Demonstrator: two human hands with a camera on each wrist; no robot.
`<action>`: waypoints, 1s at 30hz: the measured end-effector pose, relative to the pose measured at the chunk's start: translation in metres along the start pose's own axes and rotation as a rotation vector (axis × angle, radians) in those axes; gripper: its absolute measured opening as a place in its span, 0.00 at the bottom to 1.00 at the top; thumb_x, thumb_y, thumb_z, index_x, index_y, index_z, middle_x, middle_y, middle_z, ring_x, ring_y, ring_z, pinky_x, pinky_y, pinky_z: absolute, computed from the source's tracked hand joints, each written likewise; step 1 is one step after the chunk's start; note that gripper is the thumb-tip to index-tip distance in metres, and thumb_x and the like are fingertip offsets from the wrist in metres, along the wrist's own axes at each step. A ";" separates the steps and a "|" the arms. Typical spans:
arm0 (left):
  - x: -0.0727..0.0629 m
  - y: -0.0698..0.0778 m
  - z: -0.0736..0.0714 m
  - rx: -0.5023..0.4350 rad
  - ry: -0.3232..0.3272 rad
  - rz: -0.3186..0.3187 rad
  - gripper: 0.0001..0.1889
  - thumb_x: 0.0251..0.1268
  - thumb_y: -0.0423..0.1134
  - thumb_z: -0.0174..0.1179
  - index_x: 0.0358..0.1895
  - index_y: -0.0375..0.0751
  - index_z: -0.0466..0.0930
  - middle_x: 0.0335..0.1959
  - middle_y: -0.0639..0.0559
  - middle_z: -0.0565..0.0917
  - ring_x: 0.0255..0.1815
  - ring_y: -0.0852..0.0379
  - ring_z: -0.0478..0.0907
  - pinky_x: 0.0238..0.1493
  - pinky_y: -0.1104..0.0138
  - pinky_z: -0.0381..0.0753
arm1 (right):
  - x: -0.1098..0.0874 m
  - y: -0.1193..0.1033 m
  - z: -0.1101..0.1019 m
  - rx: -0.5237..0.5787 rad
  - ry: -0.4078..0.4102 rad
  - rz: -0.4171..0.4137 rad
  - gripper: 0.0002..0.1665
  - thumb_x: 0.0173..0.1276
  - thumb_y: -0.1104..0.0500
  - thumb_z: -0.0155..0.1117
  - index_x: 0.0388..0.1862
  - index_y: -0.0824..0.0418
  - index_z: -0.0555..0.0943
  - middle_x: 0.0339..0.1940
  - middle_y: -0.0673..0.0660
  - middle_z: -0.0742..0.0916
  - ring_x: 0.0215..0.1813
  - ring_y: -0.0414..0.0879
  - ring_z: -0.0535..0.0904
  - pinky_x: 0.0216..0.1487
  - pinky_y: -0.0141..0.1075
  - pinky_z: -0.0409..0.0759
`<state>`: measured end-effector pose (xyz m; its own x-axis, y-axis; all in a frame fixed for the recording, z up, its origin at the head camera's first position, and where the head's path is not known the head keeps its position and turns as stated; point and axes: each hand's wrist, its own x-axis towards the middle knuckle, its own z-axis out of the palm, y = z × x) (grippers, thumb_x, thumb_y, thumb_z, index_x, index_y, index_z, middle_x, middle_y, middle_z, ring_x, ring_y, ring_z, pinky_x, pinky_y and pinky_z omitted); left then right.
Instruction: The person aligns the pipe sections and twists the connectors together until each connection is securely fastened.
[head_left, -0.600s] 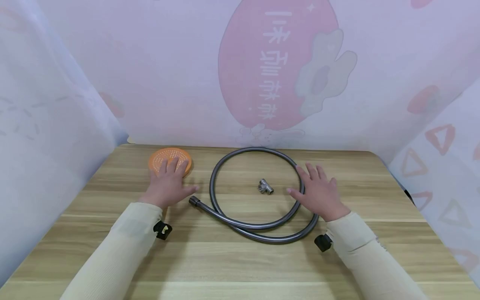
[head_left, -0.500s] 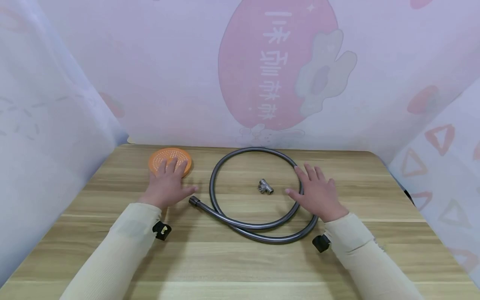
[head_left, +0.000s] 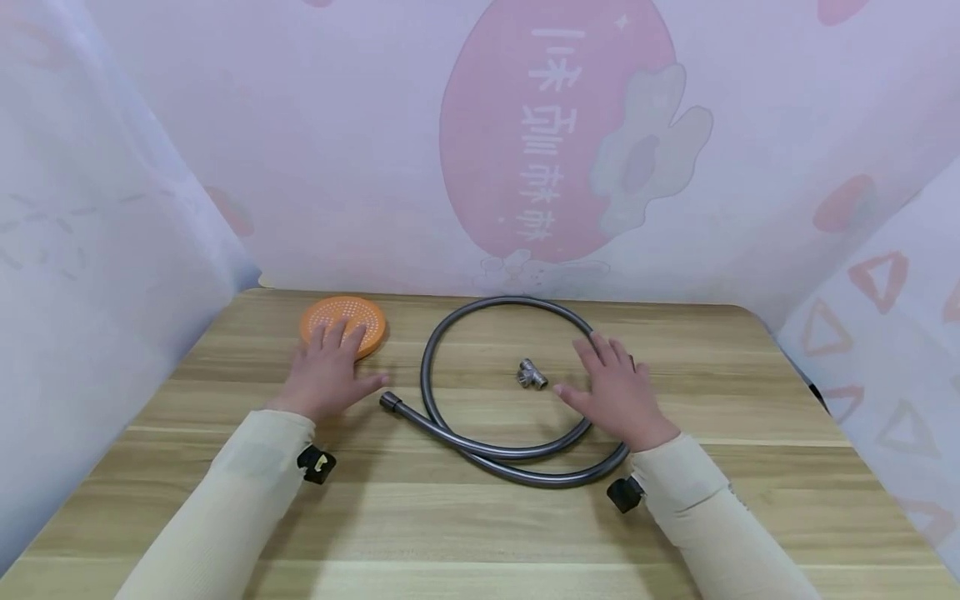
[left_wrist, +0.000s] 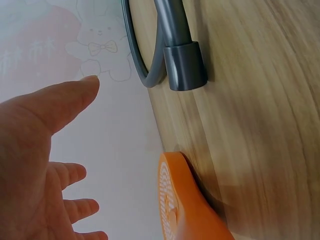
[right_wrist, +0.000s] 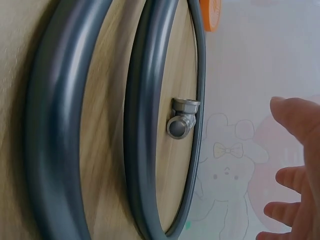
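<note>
A round orange shower head (head_left: 347, 310) with a perforated face lies at the table's left rear, its handle hidden under my left hand (head_left: 324, 377). That hand is above the table with its fingers spread, and the left wrist view shows it apart from the shower head (left_wrist: 187, 200). A coiled dark grey shower hose (head_left: 429, 367) lies mid-table; its end nut (left_wrist: 186, 67) points toward my left thumb. Inside the coil sits a small metal tee fitting (head_left: 532, 374). My right hand (head_left: 621, 393) hovers over the coil's right side, fingers spread, thumb nearest the tee fitting (right_wrist: 182, 118). Both hands hold nothing.
The wooden table (head_left: 465, 542) has rounded far corners. Behind it hangs a pale printed cloth (head_left: 345, 167), with more cloth along both sides. Each wrist carries a small black camera, one (head_left: 317, 464) on the left and another (head_left: 626, 493) on the right.
My right hand has moved left over the hose, closer to the tee fitting. The left hand has drifted slightly left. The shower head, hose and fitting lie where they were.
</note>
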<state>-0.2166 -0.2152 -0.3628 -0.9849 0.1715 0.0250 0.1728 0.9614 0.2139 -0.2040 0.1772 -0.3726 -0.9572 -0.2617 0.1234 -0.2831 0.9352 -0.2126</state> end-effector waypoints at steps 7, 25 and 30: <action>-0.004 -0.006 0.000 -0.019 -0.008 -0.002 0.50 0.62 0.65 0.56 0.76 0.36 0.46 0.74 0.29 0.46 0.72 0.25 0.40 0.62 0.29 0.47 | 0.001 -0.006 0.004 0.031 -0.002 -0.004 0.46 0.66 0.35 0.58 0.75 0.58 0.60 0.76 0.65 0.61 0.75 0.66 0.51 0.63 0.72 0.54; -0.006 -0.020 0.006 -0.072 -0.031 -0.020 0.48 0.62 0.58 0.61 0.75 0.32 0.47 0.73 0.25 0.47 0.70 0.20 0.44 0.63 0.30 0.50 | 0.005 -0.022 0.012 0.072 0.015 -0.053 0.48 0.65 0.35 0.60 0.75 0.58 0.60 0.75 0.65 0.62 0.74 0.65 0.55 0.63 0.70 0.57; -0.008 -0.025 0.005 -0.094 -0.031 -0.017 0.48 0.62 0.56 0.61 0.74 0.30 0.46 0.72 0.23 0.46 0.69 0.20 0.46 0.62 0.31 0.52 | 0.008 -0.029 0.012 0.067 0.015 -0.060 0.47 0.65 0.35 0.60 0.75 0.58 0.60 0.75 0.64 0.62 0.75 0.63 0.54 0.62 0.70 0.59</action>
<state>-0.2131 -0.2397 -0.3737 -0.9865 0.1633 -0.0089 0.1528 0.9401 0.3047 -0.2038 0.1456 -0.3773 -0.9374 -0.3131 0.1524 -0.3442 0.8995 -0.2689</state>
